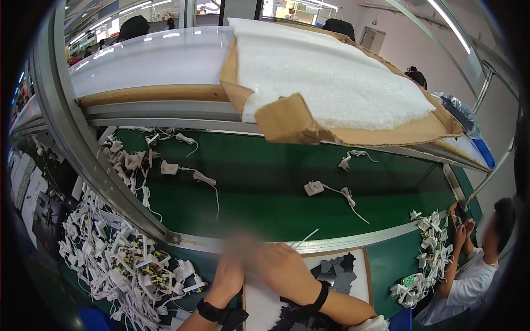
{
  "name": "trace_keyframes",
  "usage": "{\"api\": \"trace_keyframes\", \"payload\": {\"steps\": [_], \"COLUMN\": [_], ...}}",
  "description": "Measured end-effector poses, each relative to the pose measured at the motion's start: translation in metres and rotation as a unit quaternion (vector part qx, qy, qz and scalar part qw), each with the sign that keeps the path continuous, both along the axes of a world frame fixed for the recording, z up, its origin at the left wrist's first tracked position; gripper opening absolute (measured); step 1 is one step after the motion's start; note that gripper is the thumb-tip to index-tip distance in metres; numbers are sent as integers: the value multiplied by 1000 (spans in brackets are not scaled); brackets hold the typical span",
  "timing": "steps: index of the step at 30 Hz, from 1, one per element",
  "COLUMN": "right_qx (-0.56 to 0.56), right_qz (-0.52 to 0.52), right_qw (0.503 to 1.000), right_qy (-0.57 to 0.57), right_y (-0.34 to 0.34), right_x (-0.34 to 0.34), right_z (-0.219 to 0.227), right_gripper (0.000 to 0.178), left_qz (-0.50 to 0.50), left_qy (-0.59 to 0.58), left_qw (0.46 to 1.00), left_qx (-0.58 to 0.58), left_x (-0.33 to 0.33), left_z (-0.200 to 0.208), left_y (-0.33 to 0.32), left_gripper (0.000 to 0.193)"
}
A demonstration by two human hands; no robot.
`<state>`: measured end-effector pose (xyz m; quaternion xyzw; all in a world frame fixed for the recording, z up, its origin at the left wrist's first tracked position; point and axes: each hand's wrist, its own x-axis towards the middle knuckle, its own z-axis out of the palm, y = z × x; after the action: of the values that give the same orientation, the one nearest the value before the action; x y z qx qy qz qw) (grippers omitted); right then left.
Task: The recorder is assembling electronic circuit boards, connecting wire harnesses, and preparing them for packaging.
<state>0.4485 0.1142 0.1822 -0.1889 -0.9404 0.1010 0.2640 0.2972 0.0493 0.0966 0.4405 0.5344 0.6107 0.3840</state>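
My left hand (227, 275) and my right hand (280, 269) meet at the near edge of the green belt, above a shallow tray (369, 276). A blur covers the left fingers and the spot where the hands come together. The right hand's fingers curl inward; whatever they grip is hidden. Just past its knuckles, thin white cable ends (307, 237) stick out, and I cannot tell whether they belong to something held. Under and beside my right forearm, dark grey and black flat pieces (338, 274) lie in the tray.
A large heap of white adapters and cables (118, 265) lies left. More adapters (313, 188) rest on the green belt (259, 190). Overhead, a shelf carries cardboard with white foam (331, 77). At right, a co-worker (469, 270) sits beside another adapter pile (428, 259).
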Motion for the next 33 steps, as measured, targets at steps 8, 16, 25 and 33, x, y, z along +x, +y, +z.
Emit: {"api": "trace_keyframes", "payload": {"steps": [8, 16, 25, 33], "right_qx": [-60, -5, -444, -553], "right_qz": [-31, 0, 32, 93], "right_qw": [995, 999, 885, 800], "right_qy": [72, 41, 134, 216], "right_y": [-8, -5, 20, 10], "right_x": [-11, -9, -9, -19], "right_z": [8, -6, -22, -43], "right_gripper": [37, 49, 50, 49], "left_qz": [13, 21, 41, 101], "left_qy": [-26, 36, -11, 20], "left_qw": [999, 999, 998, 993], "left_qx": [-20, -8, 40, 60], "left_x": [-1, 0, 5, 13], "left_z": [-10, -5, 13, 13], "left_y": [5, 2, 2, 3], "left_gripper": [34, 34, 28, 13]}}
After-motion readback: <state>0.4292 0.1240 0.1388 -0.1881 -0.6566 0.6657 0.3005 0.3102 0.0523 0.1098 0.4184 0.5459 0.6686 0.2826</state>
